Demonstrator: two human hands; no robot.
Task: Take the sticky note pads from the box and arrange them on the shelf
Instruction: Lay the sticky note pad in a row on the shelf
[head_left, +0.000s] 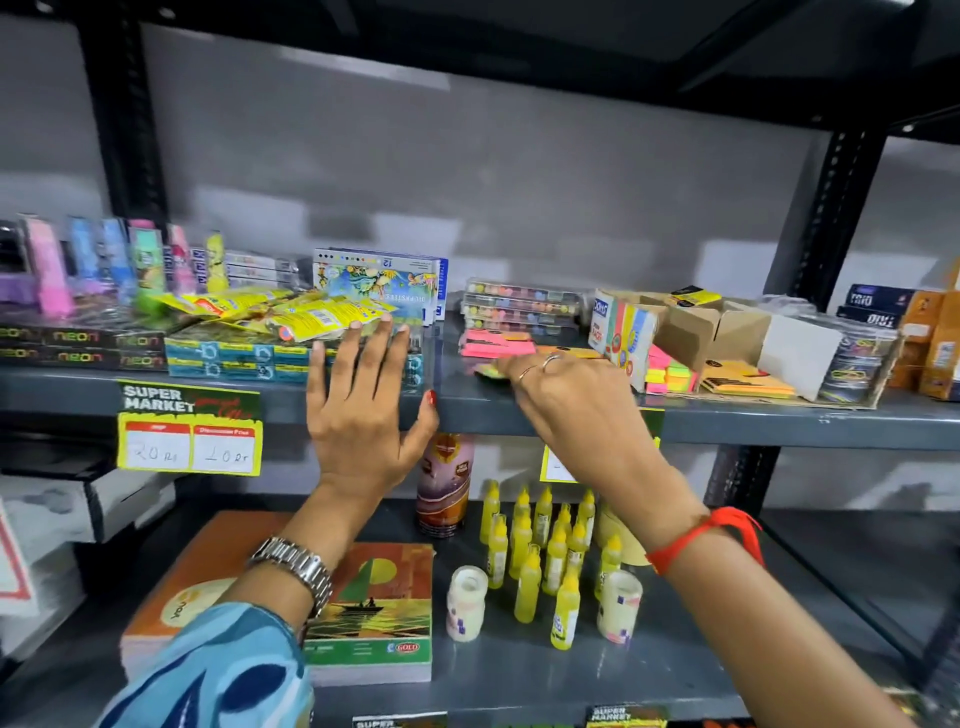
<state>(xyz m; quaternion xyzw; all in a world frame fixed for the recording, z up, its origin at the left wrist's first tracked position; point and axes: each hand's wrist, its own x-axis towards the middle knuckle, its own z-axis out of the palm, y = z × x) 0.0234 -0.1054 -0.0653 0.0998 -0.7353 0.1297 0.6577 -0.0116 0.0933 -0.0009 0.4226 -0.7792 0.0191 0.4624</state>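
An open cardboard box (691, 325) sits on the grey shelf (727, 413) at right, holding neon sticky note pads (670, 374) and an orange pad (748, 382). Pink sticky note pads (496, 344) lie flat on the shelf left of the box. My right hand (566, 395) rests on the shelf edge, fingers closed on a yellow-green sticky note pad (488, 371) just in front of the pink ones. My left hand (363, 400) is flat with fingers spread, pressing against blue packs (223, 358) at the shelf front.
Yellow packets (291, 312), neon boxes (78, 345) and a crayon box (379, 283) crowd the shelf's left. Stacked clear cases (519, 306) stand behind the pink pads. Glue bottles (540, 551), a brown bottle (447, 483) and notebooks (374, 613) fill the lower shelf. Black uprights frame the rack.
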